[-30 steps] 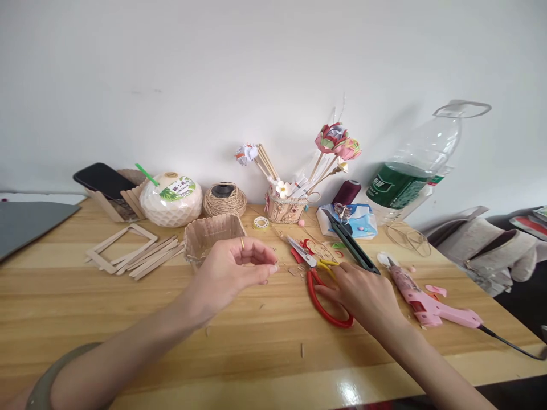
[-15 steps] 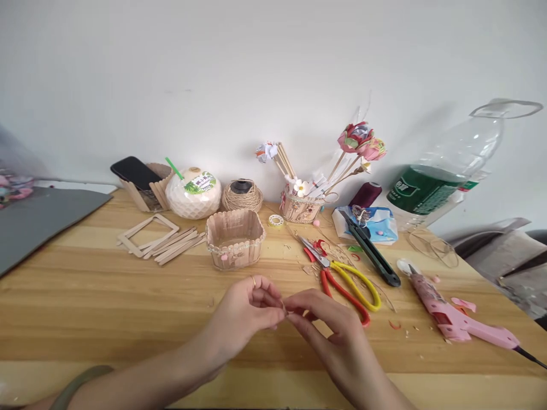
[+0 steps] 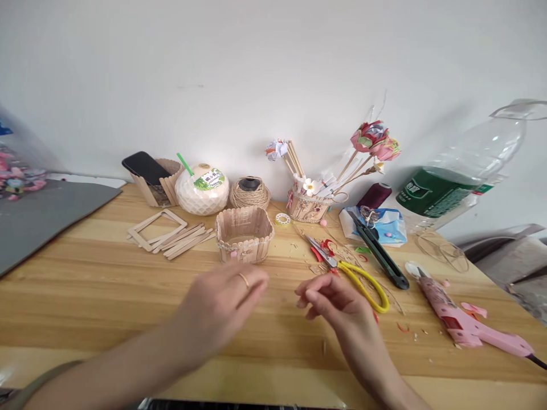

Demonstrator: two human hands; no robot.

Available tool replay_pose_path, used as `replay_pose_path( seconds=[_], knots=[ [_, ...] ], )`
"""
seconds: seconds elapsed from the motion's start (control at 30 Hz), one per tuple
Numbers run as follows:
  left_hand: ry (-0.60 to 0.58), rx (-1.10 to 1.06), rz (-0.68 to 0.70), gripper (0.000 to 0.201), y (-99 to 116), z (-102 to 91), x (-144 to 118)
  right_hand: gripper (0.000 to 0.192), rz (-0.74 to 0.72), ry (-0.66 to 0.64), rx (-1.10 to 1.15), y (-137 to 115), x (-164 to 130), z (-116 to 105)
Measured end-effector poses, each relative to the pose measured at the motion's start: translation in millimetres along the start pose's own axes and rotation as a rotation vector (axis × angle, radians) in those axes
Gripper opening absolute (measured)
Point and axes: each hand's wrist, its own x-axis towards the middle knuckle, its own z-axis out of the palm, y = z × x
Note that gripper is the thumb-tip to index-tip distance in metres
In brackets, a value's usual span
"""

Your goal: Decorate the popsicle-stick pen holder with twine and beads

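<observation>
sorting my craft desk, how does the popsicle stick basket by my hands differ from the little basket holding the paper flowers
The popsicle stick basket stands near the left hand, out on the table; the flower basket sits back by the wall. The popsicle stick basket looks wider and holds nothing tall; the flower basket is smaller and packed with paper flowers and sticks. Both stand upright on the wooden table and look pale tan.

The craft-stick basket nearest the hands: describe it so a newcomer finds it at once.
On the wooden table, just beyond the left hand, stands the craft-stick basket. Unlike the flat sticks to its left, it is an upright, open-topped tub of standing sticks.
</observation>
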Motion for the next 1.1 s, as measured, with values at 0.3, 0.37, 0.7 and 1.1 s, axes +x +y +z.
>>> replay_pose_path(
  seconds=[0.3, 0.37, 0.7, 1.1],
  knots=[
    [-0.360, 0.457, -0.097, 0.015, -43, -34.9, 57, 0.023, -0.039, 0.006, -0.033, -17, 26, -7],
    [-0.306, 0.365, -0.186, 0.019, -45, -34.5, 61, 0.022, -0.079, 0.003, -0.043, -18, 30, -3],
    [-0.265, -0.561, -0.468, 0.019, -23, -28.9, 66, 0.008, -0.608, -0.033, -0.599, -40, 43, 8],
    [-0.198, -0.679, -0.534, 0.011, -25, -11.1, 51, 0.010, -0.961, 0.083, -0.929, -11, 55, 17]
  ],
)
